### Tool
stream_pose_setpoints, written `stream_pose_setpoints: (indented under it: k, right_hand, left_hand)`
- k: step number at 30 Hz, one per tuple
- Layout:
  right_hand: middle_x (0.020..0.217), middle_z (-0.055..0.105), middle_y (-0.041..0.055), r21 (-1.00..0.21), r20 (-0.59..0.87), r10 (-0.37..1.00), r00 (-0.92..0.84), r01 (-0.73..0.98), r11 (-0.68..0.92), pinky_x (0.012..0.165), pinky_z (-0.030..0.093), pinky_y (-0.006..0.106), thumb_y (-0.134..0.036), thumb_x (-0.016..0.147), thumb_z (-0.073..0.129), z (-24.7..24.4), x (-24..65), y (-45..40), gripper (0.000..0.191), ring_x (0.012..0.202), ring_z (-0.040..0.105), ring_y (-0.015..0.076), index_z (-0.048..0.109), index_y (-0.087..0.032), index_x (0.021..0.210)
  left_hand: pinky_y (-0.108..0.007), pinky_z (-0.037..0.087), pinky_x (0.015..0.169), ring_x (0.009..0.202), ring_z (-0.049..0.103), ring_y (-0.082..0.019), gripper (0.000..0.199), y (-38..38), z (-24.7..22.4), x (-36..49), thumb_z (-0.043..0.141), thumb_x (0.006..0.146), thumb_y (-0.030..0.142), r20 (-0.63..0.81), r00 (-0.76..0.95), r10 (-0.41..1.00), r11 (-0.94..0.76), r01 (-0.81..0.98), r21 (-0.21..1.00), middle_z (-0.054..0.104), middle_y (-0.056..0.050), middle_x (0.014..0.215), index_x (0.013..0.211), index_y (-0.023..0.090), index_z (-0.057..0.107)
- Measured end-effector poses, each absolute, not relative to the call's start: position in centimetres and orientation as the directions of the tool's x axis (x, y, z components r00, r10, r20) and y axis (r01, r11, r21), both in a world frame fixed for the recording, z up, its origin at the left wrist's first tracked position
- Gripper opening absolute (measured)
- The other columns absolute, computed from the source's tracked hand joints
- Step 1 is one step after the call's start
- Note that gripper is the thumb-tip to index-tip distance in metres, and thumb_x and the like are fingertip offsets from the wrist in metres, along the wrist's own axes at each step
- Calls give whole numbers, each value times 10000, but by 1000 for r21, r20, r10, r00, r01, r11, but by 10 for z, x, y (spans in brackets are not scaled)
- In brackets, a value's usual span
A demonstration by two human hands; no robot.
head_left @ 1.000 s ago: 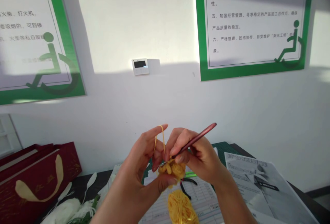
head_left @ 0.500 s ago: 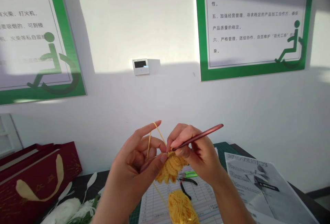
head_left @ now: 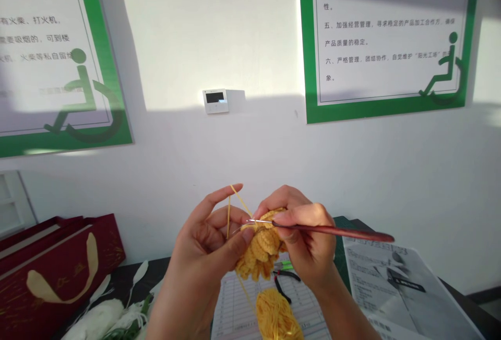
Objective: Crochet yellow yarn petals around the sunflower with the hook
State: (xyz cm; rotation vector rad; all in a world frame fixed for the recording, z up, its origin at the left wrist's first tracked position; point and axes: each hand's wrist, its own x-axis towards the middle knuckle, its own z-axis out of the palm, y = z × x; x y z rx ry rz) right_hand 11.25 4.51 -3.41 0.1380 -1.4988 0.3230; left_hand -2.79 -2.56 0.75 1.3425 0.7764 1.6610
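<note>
Currently the left hand (head_left: 203,246) is held at lower centre of the frame, forefinger raised with a strand of yellow yarn (head_left: 235,199) running over it, while the thumb and other fingers (head_left: 238,241) pinch the edge of a yellow crocheted piece (head_left: 260,246). The right hand (head_left: 303,241) grips a maroon crochet hook (head_left: 336,231) in its curled fingers, the metal tip at the top edge of the piece. Good practice here, in judgement: keep the strand taut and pinch close to the hook's tip so the stitch cannot slip.

Below the hands, the tabletop (head_left: 136,269) carries a yellow yarn ball (head_left: 276,315), black-handled pliers (head_left: 284,280) and a ruled paper form (head_left: 235,314). A printed sheet (head_left: 391,282) lies at right; a dark red gift bag (head_left: 58,272) and white yarn (head_left: 96,316) sit lower left. Two green-bordered notices (head_left: 387,32) hang on the sunlit wall (head_left: 207,32), with a small wall panel (head_left: 215,101) between them.
</note>
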Motion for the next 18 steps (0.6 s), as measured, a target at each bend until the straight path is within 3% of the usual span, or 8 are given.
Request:
stream_pose_setpoints:
  k: [2, 8, 18]
  right_hand:
    - [1011, 746, 47, -122, 988, 148, 51, -339, 933, 820, 518, 464, -226, 1044, 541, -35, 110, 44, 183, 896, 683, 227, 623, -349, 1153]
    - [911, 726, 29, -223, 918, 382, 106, -659, 718, 696, 508, 346, -311, 1034, 594, -31, 95, 36, 19, 818, 680, 194, 609, -300, 1031]
    - [893, 750, 26, -217, 905, 419, 75, -765, 606, 665, 486, 278, -305, 1048, 573, -27, 90, 37, 58, 745, 659, 150, 557, -270, 1004]
  left_hand:
    - [-161, 392, 466, 540, 520, -77, 600, -27, 8, -28, 902, 719, 130, 445, -99, 890, -455, -253, 854, 684, 8, 740, 1274, 208, 688]
    - [-207, 509, 535, 575, 623, -124, 627, -30, 7, -29, 915, 674, 113, 404, -102, 909, -414, -327, 849, 686, 20, 698, 1259, 214, 711]
    - [-178, 489, 508, 546, 617, -113, 592, -31, 5, -30, 918, 683, 139, 410, -168, 897, -443, -312, 841, 705, -3, 701, 1238, 182, 717]
